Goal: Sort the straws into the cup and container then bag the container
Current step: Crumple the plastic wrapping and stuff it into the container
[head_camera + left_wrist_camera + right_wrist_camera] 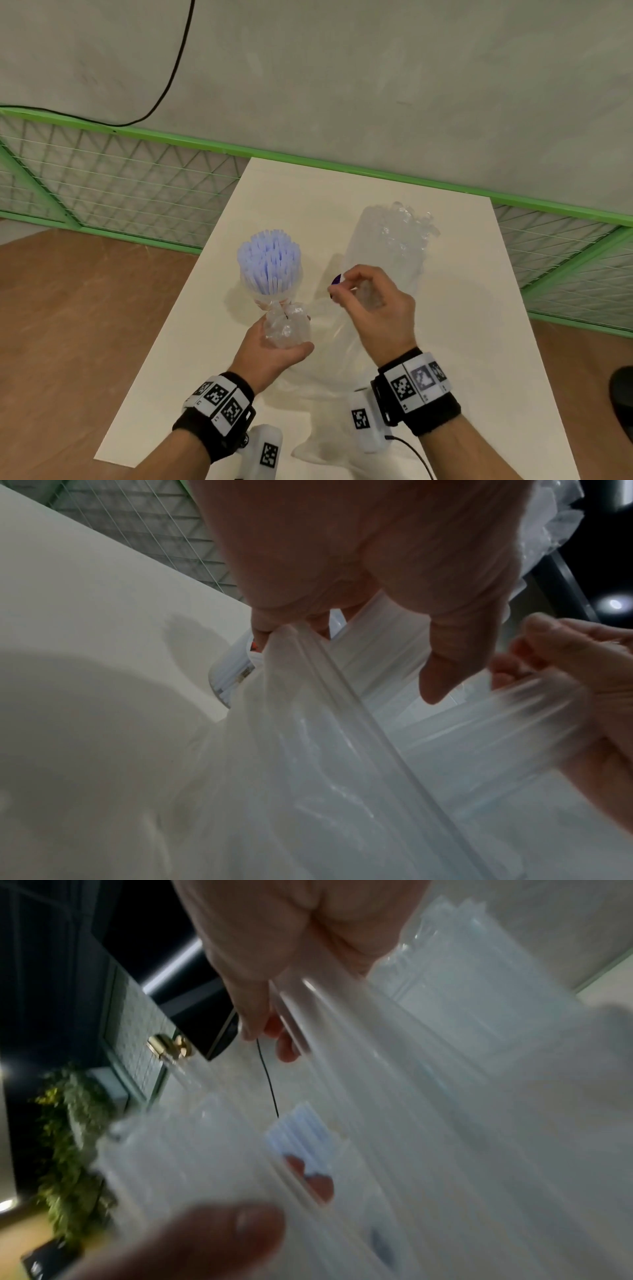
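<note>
A clear cup [270, 291] packed with pale blue-white straws [269, 260] stands at the table's left middle. To its right stands a tall clear container [383, 250] with glossy clear wrapped straws [407, 222] sticking out of its top. A clear plastic bag [329, 411] stretches from both hands down to the table's near edge. My left hand [287, 339] grips a bunched part of the bag just in front of the cup. My right hand [342, 291] pinches the bag's edge in front of the container, beside a small purple spot. The left wrist view has fingers [263, 626] on the bag's ridged strip [342, 685].
The white table [462, 308] ends at a green mesh fence [120, 178] and a grey wall with a black cable [178, 58]. Brown floor lies on both sides. A dark object [621, 401] sits at the right edge.
</note>
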The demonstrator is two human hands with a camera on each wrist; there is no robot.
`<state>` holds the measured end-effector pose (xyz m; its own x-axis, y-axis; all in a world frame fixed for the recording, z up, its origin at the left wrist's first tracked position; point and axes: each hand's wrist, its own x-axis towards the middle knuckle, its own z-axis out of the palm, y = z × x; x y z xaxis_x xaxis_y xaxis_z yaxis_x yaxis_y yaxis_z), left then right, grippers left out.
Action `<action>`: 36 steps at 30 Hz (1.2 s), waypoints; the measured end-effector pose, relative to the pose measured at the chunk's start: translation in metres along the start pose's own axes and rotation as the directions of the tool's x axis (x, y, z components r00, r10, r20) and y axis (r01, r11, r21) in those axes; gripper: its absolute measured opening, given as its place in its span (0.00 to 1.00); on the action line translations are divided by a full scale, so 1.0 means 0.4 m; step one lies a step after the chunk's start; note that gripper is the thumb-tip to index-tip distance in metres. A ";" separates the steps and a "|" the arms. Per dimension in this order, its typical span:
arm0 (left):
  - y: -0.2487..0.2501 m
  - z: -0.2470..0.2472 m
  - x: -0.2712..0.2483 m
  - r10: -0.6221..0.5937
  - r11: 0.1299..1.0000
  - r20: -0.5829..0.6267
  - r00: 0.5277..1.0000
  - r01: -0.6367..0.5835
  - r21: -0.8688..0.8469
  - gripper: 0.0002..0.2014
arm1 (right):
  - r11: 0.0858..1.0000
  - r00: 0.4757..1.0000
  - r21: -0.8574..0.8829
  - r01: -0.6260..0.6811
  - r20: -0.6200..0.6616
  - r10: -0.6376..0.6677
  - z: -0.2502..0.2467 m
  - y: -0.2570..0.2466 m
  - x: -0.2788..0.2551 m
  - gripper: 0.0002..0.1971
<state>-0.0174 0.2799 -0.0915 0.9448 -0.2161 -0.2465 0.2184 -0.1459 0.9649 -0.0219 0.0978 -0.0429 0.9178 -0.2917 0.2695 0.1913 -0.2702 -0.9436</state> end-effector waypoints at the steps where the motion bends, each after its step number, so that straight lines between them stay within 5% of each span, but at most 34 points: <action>1: 0.000 -0.001 0.000 -0.003 1.000 -0.002 1.000 0.003 0.001 0.19 | 1.000 0.999 0.023 0.012 -0.038 -0.011 -0.009 -0.014 0.011 0.12; 6: -0.005 -0.005 0.000 -0.014 1.000 -0.011 1.000 0.014 -0.026 0.20 | 0.974 0.975 0.147 0.175 -0.166 -0.150 -0.074 -0.128 0.085 0.10; 10: -0.005 -0.008 -0.003 -0.016 1.000 -0.008 1.000 0.016 -0.027 0.19 | 0.900 0.890 0.161 0.405 -0.293 -0.348 -0.171 -0.255 0.177 0.09; 13: -0.005 -0.010 -0.004 -0.017 0.999 -0.015 1.000 0.016 -0.037 0.19 | 0.868 0.855 0.117 0.483 -0.277 -0.439 -0.232 -0.298 0.245 0.07; 22: -0.009 -0.008 -0.004 -0.016 1.000 -0.020 1.000 0.016 -0.022 0.22 | 0.958 0.959 0.058 0.281 0.027 -0.283 -0.197 -0.157 0.350 0.07; 27: -0.013 -0.009 -0.002 -0.023 0.999 -0.014 1.000 0.022 -0.027 0.24 | 0.928 0.952 -0.268 0.258 0.234 -0.197 -0.157 -0.044 0.318 0.02; 36: -0.018 -0.009 0.003 -0.018 1.000 -0.003 1.000 0.018 -0.025 0.27 | 0.959 0.968 -0.133 0.251 0.008 -0.253 -0.156 -0.139 0.372 0.05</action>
<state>-0.0171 0.2842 -0.0983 0.9414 -0.2101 -0.2639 0.2418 -0.1253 0.9622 0.0823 0.0122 0.0616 0.8426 -0.2062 0.4975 0.3679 -0.4544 -0.8113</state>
